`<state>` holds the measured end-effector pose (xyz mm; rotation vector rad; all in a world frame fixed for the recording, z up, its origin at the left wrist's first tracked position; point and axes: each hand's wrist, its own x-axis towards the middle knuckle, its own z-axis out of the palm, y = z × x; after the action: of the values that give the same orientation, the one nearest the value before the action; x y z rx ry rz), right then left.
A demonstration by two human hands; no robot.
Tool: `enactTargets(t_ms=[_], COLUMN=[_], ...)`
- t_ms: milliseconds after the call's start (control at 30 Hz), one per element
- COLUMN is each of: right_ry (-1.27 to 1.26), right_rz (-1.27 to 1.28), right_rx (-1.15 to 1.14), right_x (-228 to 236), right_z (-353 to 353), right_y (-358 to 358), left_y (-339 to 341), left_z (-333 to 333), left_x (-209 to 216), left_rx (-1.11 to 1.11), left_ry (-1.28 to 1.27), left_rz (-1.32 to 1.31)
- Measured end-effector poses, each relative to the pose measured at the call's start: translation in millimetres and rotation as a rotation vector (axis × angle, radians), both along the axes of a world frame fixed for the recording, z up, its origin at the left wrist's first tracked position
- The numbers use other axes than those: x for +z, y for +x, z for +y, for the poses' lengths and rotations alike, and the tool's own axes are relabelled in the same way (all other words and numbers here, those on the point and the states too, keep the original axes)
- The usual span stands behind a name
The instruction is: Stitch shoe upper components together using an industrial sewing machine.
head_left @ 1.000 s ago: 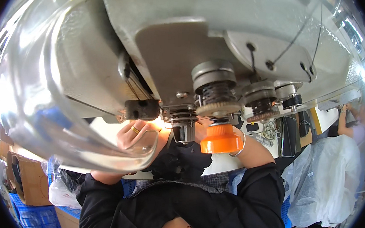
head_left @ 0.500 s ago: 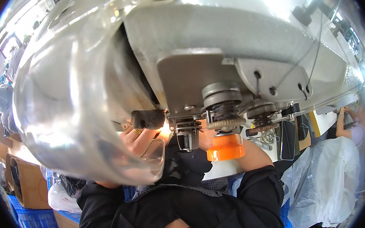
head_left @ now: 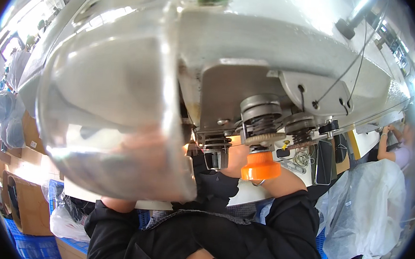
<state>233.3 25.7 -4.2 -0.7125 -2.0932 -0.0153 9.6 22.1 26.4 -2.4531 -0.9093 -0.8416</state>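
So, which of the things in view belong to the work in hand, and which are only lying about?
Seemingly in use:
grey metal sewing machine
its ridged orange plastic knob
black fabric near the partly hidden right hand

Seemingly just lying about:
brown cardboard box
translucent white plastic sheeting
blue plastic crate

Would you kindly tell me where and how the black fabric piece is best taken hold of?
Probably by the right-hand edge of the black fabric piece, with a flat pinch, coming from the right. That edge shows against the white table, while the glossy guard overlaps the piece's left side and metal machine parts hide its far end.
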Motion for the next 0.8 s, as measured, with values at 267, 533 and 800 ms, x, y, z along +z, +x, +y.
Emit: enactTargets(t_ms=[267,533,800], right_ry=[0.119,0.074,0.07], right_rz=[-0.089,0.003,-0.048], right_rx=[-0.005,0.004,-0.029], right_x=[-4,10,2], right_z=[-1,-5,-5], right_y=[4,-4,-4], left_y=[1,-4,-5], left_z=[-5,5,2], left_x=[10,7,1], left_rx=[-0.013,-0.089,-0.072], left_ry=[-0.063,-0.253,-0.218], left_rz=[-0.114,-0.276,-0.3])
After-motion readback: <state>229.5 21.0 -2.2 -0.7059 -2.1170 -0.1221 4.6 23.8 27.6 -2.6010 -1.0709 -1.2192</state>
